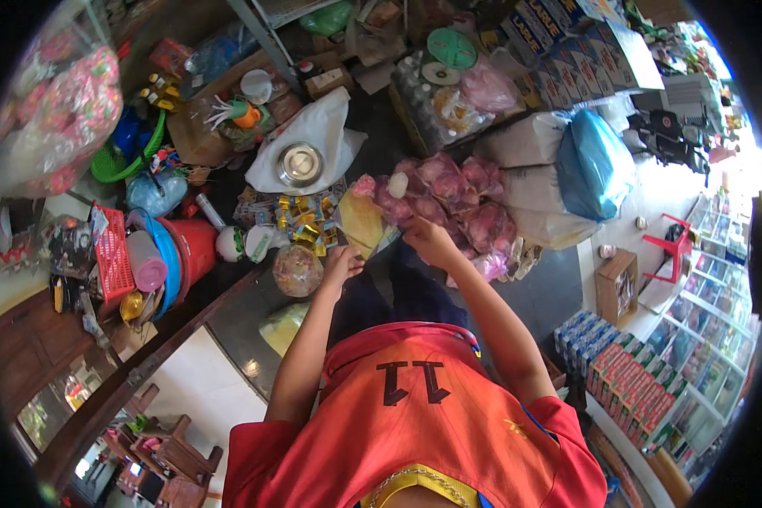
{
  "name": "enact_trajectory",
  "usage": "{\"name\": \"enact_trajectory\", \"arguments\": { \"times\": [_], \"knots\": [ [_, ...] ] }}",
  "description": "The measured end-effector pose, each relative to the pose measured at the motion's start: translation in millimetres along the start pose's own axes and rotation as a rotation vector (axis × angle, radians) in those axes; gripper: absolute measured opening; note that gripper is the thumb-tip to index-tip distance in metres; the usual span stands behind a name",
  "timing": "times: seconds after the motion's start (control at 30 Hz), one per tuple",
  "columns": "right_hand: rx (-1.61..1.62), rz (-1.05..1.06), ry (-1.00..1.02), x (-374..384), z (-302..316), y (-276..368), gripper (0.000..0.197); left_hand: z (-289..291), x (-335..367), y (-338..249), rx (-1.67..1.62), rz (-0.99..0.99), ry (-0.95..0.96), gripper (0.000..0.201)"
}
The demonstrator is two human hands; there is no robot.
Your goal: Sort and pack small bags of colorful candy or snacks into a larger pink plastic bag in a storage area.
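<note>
A flat, pale yellow plastic bag [361, 222] lies in front of me between my two hands. My left hand [345, 266] has its fingers curled at the bag's lower left edge. My right hand [429, 240] is closed in a pinch by the bag's right edge; its fingertips are partly hidden. Just beyond the right hand lie several pink-tinted plastic bags [449, 188], with a small white piece [398, 184] on top. Left of the yellow bag are several small gold packets [315, 222]. A round, clear-wrapped bundle [297, 271] rests beside my left hand.
A steel bowl [300, 163] sits on a white sack beyond the gold packets. Large white sacks [533, 190] and a blue bag [595, 165] stand to the right. Red and blue basins [186, 254] are stacked at left. Stacked boxes [622, 368] and a red stool [673, 247] stand farther right.
</note>
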State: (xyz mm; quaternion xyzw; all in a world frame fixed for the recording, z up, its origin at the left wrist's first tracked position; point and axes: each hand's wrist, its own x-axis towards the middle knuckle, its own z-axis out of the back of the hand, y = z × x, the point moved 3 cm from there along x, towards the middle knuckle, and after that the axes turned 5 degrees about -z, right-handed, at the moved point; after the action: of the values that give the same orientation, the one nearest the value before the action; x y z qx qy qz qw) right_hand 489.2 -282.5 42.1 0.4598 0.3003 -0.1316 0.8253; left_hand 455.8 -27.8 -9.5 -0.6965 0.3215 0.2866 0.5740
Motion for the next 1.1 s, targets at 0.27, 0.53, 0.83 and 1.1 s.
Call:
{"name": "enact_trajectory", "arguments": {
  "times": [0.27, 0.53, 0.83, 1.1],
  "knots": [
    [-0.137, 0.034, 0.105, -24, -45, -4, 0.033, 77, -28, 22, -0.058, 0.081, -0.156, 0.033],
    [-0.122, 0.274, 0.131, -4, -75, 174, 0.034, 123, -51, -155, -0.040, -0.633, -0.203, 0.026],
    [-0.198, 1.155, 0.040, -67, -91, 542, 0.024, 230, -207, -417, 0.172, -1.528, -0.565, 0.028],
    [-0.286, 1.281, -0.074, -19, -180, 704, 0.039, 298, -243, -523, 0.378, -1.659, -0.821, 0.027]
  ]
}}
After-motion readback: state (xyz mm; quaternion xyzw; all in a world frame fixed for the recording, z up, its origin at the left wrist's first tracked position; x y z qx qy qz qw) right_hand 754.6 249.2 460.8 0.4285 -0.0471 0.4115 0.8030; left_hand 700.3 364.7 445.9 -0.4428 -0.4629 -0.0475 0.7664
